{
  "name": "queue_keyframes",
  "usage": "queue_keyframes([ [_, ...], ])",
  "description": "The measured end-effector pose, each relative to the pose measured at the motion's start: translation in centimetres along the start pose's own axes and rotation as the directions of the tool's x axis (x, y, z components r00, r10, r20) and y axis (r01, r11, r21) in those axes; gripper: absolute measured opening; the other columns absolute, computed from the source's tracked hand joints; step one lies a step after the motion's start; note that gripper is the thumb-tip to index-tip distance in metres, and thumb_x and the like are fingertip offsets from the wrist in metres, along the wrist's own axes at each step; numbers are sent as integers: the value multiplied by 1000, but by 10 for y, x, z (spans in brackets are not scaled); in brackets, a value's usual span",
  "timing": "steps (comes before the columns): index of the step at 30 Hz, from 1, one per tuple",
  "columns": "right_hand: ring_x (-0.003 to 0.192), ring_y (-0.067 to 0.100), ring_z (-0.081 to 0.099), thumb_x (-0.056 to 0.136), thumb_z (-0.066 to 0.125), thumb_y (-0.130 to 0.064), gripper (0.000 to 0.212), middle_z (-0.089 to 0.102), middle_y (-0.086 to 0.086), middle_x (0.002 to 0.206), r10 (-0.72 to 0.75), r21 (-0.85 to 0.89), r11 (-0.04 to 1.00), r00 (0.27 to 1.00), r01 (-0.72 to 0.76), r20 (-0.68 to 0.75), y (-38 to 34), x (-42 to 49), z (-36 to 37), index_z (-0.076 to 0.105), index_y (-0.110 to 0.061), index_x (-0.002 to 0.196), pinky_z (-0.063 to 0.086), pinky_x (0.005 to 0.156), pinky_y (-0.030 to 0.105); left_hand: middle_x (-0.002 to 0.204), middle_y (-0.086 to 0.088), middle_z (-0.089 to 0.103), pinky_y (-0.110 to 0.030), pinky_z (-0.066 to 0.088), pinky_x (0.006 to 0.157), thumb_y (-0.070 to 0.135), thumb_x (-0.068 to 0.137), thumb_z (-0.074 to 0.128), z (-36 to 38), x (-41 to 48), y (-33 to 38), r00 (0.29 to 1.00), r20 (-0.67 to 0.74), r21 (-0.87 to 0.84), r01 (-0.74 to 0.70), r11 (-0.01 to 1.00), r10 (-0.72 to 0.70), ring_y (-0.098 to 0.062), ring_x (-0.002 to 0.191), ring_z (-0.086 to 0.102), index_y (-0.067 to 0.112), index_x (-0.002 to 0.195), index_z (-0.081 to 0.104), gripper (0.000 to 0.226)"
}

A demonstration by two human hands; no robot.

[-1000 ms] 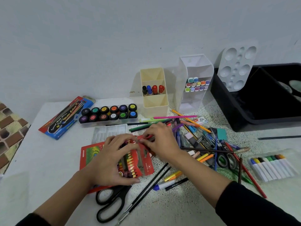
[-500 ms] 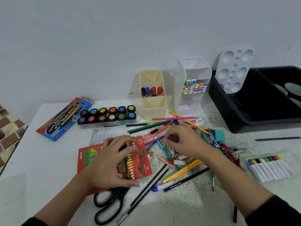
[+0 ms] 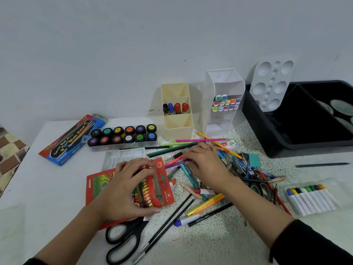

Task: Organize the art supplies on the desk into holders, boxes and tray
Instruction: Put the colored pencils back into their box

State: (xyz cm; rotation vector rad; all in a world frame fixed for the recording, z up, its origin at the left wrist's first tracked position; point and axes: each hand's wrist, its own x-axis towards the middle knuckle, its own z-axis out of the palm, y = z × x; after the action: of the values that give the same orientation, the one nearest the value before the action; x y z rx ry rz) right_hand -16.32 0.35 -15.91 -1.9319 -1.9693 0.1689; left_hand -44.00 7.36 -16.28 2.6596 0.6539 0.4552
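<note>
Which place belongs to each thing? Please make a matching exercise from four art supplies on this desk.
Things:
1. white palette
2. black scissors
3. red crayon box
4. four thick markers

Places:
A. in the cream holder
B. gripped by the left hand
C. propped in the black tray
D. lying nearest the person

Pairs: 1-C, 2-D, 3-B, 4-A

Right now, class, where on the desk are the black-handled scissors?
In the head view, the black-handled scissors lie near the bottom, left of centre, just below the red pencil box that the left hand holds.
</note>
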Motion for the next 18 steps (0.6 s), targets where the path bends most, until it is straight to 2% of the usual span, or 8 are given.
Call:
queue_keyframes([
  [3,106,17,53,96,62,-17,15,65,-11,104,95,96,992,985,-82,-142,9,-2,-3,70,-24,106,35,89,42,145,14,41,-49,32,111,81,66,73,0,-1,0,1000,-24,-15,2,1000,-3,-12,141,36,34,134,49,87],
  [5,104,15,54,95,64,-15,17,65,-12,102,119,133,986,978,-96,-173,7,-4,-8,70,-25,107,35,89,40,145,14,41,-49,33,111,81,66,73,1,-1,0,1000,-31,-20,0,1000,-1,-13,140,37,34,135,48,87],
  [10,100,14,51,95,64,-18,19,63,-12,98,-4,87,996,997,11,-72,-25,-6,-1,73,-29,108,31,85,40,144,13,42,-47,35,110,79,65,76,-1,-2,1,999,-53,-40,-6,999,4,-14,139,39,33,133,51,85],
  [12,101,13,48,95,64,-20,21,61,-13,97,-22,95,995,998,27,-54,-41,-4,7,74,-32,109,25,84,37,143,13,43,-45,35,109,77,65,77,-1,-2,1,998,-63,-41,-16,999,14,-13,138,40,31,131,53,83],
  [15,99,19,48,94,57,-23,23,59,-9,96,-36,105,994,998,41,-52,-63,5,20,75,-32,105,28,80,42,143,12,45,-44,36,108,76,65,78,-1,0,2,998,-55,-33,-27,999,25,-13,138,40,28,131,55,84],
  [18,103,22,50,90,56,-17,23,62,-7,99,-15,127,992,999,19,-33,-80,15,29,74,-28,100,31,85,47,143,11,44,-43,34,108,77,66,77,-1,1,0,998,-52,-35,-22,999,20,-12,138,39,27,130,56,84],
])
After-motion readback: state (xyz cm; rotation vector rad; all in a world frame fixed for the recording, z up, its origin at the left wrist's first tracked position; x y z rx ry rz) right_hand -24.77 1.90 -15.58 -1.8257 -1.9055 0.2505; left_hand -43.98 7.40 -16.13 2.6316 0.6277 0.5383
